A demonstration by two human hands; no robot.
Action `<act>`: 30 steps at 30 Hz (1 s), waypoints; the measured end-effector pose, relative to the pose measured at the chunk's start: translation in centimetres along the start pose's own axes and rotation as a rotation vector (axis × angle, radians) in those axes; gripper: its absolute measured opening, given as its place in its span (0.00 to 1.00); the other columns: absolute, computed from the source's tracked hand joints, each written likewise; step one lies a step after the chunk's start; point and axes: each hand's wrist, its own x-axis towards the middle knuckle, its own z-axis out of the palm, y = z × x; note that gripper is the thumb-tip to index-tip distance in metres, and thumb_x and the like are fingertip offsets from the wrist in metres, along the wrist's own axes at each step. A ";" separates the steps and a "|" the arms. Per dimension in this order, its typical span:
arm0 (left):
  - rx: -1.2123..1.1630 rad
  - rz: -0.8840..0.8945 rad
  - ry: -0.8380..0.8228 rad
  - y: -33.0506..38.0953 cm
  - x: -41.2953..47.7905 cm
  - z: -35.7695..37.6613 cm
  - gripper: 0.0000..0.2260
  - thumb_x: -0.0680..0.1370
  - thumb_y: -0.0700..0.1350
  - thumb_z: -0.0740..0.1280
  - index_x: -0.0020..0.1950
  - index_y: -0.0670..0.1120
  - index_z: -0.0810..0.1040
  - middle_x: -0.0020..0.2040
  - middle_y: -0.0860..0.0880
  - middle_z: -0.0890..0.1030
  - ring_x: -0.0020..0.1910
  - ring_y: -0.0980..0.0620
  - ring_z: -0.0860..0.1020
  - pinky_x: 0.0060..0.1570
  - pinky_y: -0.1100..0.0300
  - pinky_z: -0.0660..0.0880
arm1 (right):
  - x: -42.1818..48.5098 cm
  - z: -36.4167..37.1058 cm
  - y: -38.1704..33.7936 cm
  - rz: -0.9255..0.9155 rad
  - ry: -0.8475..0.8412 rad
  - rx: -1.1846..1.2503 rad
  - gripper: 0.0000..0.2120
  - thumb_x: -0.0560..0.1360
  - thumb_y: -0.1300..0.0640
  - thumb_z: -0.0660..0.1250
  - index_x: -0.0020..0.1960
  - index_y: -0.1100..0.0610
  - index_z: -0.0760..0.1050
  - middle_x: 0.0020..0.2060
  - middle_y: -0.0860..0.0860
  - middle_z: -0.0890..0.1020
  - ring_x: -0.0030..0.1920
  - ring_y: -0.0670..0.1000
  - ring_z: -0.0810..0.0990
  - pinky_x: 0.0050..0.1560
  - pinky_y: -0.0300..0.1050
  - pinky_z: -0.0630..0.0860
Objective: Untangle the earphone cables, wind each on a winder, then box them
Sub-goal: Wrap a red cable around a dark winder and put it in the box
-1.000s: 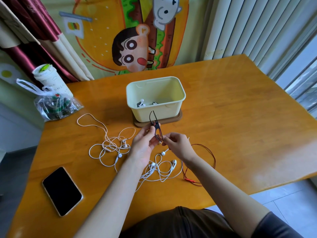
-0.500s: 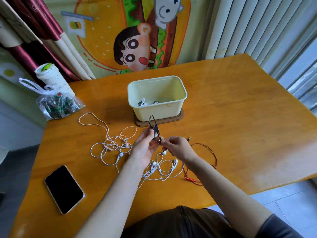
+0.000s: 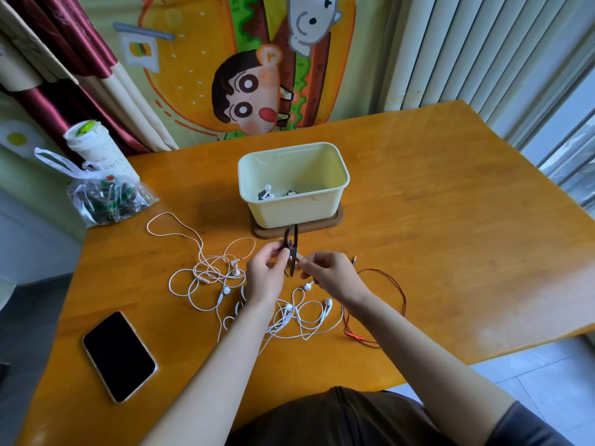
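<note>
Earphones [image 3: 267,192] already in box [image 3: 293,214] at 12 o'clock. Left hand [image 3: 265,275] grips dark winder [image 3: 292,249], right hand [image 3: 331,278] pinches at it — white tangles [image 3: 209,270] at 9 & 6, red cable [image 3: 384,275] at 3: approx. 3 sets left.

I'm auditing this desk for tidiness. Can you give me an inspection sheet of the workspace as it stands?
Surface: wooden table, glossy.
Job's things: cream box on a brown base, earbuds inside; dark winder held up before it.
Clutter: phone, screen dark; plastic bag; lidded cup.
Hands: left hand grips the winder; right hand pinches a pale cable end at it.
Cables: white tangle left of the hands; white earphones under the wrists; red cable to the right.
Surroundings: cartoon curtain, vertical blinds.
</note>
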 end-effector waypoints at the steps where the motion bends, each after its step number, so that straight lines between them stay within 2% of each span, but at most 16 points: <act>1: 0.080 0.060 -0.017 -0.3 0.0 -0.1 0.07 0.79 0.41 0.64 0.55 0.49 0.79 0.49 0.51 0.81 0.52 0.50 0.78 0.47 0.62 0.73 | 0.1 -0.5 -0.2 -0.047 -0.012 -0.097 0.09 0.78 0.55 0.64 0.43 0.58 0.80 0.34 0.47 0.81 0.32 0.44 0.72 0.33 0.35 0.68; 4: 0.205 0.148 -0.051 -0.7 0.2 -0.7 0.10 0.79 0.39 0.65 0.58 0.44 0.79 0.49 0.51 0.80 0.50 0.53 0.77 0.40 0.74 0.70 | 0.5 -2.1 -0.7 -0.147 -0.084 -0.385 0.09 0.78 0.55 0.63 0.49 0.58 0.79 0.39 0.47 0.80 0.36 0.43 0.76 0.35 0.32 0.71; 6: 0.255 0.200 -0.092 -0.8 0.3 -1.1 0.10 0.78 0.38 0.66 0.58 0.44 0.80 0.48 0.52 0.80 0.47 0.56 0.77 0.37 0.77 0.70 | 0.8 -2.9 -1.0 -0.187 -0.064 -0.473 0.09 0.78 0.54 0.63 0.50 0.58 0.79 0.42 0.50 0.82 0.41 0.48 0.79 0.43 0.42 0.77; 8: 0.276 0.223 -0.158 -0.7 0.0 -1.3 0.09 0.78 0.38 0.66 0.56 0.45 0.80 0.46 0.54 0.80 0.44 0.60 0.76 0.37 0.78 0.71 | 1.1 -3.5 -1.2 -0.225 -0.014 -0.518 0.09 0.78 0.55 0.63 0.50 0.58 0.79 0.42 0.51 0.82 0.42 0.51 0.80 0.45 0.48 0.78; 10: 0.303 0.235 -0.220 -0.4 -0.2 -1.3 0.08 0.78 0.39 0.66 0.56 0.47 0.80 0.46 0.56 0.79 0.44 0.62 0.75 0.37 0.78 0.71 | 1.4 -3.9 -1.2 -0.255 0.040 -0.527 0.07 0.78 0.55 0.63 0.48 0.57 0.78 0.41 0.49 0.81 0.41 0.50 0.79 0.44 0.49 0.78; 14: 0.256 0.226 -0.314 0.5 -0.1 -1.8 0.08 0.78 0.39 0.66 0.54 0.51 0.79 0.47 0.56 0.80 0.47 0.58 0.77 0.42 0.74 0.72 | 1.9 -4.0 -0.9 -0.338 0.154 -0.516 0.04 0.77 0.58 0.64 0.46 0.56 0.77 0.43 0.50 0.79 0.44 0.51 0.77 0.45 0.48 0.75; 17: 0.201 0.191 -0.392 0.9 0.1 -2.2 0.10 0.78 0.37 0.66 0.56 0.48 0.79 0.50 0.52 0.81 0.50 0.54 0.79 0.45 0.71 0.74 | 2.0 -4.1 -0.7 -0.359 0.191 -0.489 0.04 0.77 0.58 0.65 0.45 0.56 0.78 0.44 0.49 0.79 0.43 0.50 0.77 0.44 0.48 0.76; 21: 0.015 0.088 -0.524 1.5 0.1 -2.6 0.10 0.78 0.37 0.65 0.57 0.46 0.79 0.51 0.49 0.83 0.49 0.55 0.80 0.46 0.69 0.75 | 2.3 -4.3 -0.6 -0.280 0.153 -0.400 0.05 0.77 0.57 0.65 0.44 0.57 0.78 0.39 0.49 0.79 0.36 0.46 0.77 0.39 0.39 0.74; 23: -0.153 0.024 -0.511 1.8 -0.2 -2.2 0.09 0.78 0.38 0.64 0.55 0.48 0.79 0.49 0.50 0.83 0.47 0.55 0.80 0.50 0.65 0.75 | 2.2 -4.2 -0.6 -0.238 0.120 -0.331 0.07 0.77 0.56 0.65 0.43 0.57 0.78 0.36 0.48 0.80 0.33 0.43 0.78 0.35 0.32 0.72; 25: -0.322 -0.030 -0.440 2.0 -0.1 -1.8 0.09 0.78 0.39 0.63 0.56 0.48 0.78 0.50 0.49 0.83 0.48 0.53 0.79 0.54 0.59 0.73 | 2.0 -3.8 -0.7 -0.204 0.117 -0.217 0.09 0.77 0.55 0.65 0.43 0.59 0.78 0.35 0.47 0.79 0.32 0.43 0.78 0.32 0.29 0.71; 28: -0.468 -0.095 -0.340 2.0 0.2 -1.3 0.09 0.79 0.40 0.62 0.57 0.47 0.78 0.54 0.46 0.82 0.53 0.50 0.78 0.58 0.55 0.72 | 1.5 -2.6 -0.6 -0.125 0.091 -0.067 0.09 0.78 0.54 0.63 0.43 0.55 0.78 0.35 0.47 0.80 0.32 0.42 0.77 0.31 0.29 0.70; 30: -0.461 -0.091 -0.277 1.8 0.2 -1.1 0.09 0.79 0.39 0.62 0.55 0.48 0.78 0.54 0.45 0.81 0.52 0.48 0.77 0.58 0.55 0.72 | 1.2 -1.8 -0.5 -0.078 0.071 0.007 0.09 0.79 0.55 0.62 0.42 0.53 0.77 0.36 0.48 0.80 0.31 0.42 0.77 0.30 0.32 0.70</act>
